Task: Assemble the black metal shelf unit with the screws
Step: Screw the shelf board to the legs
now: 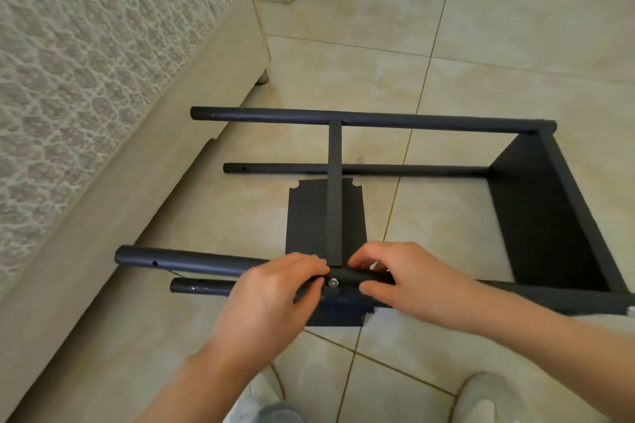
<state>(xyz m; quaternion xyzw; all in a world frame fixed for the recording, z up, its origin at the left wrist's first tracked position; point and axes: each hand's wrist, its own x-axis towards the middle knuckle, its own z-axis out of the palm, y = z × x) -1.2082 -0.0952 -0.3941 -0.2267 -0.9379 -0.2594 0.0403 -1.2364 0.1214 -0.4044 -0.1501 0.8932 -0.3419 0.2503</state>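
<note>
**Steadying the middle-shelf joint around a single screw**

Lying on its side on the tiled floor [498, 45], just beside a sofa [103, 45], the black metal shelf unit [412, 120] has its end shelf [543, 216] in place. The middle shelf [309, 216] spans the tubes.

Both hands meet on the top front tube [192, 263], where a silver screw [332, 283] sits in the joint. The left hand [275, 295] curls its fingers round the tube just left of the screw. The right hand [405, 282] wraps it from the right, fingers over and thumb under. I cannot tell whether any fingertip touches the screw head, or how deep the screw sits.

The step looks like starting or finger-tightening this screw.

- **Misalignment:** the middle shelf appears to be held mainly by the hands, so easing either grip could let it shift and put the holes out of line.
- **Cross-threading:** a screw turned at an angle may cross-thread.
- **Rolling:** the unit rests on round tubes and may roll.
- **Dropped screw:** a dropped screw could roll under the sofa.
</note>
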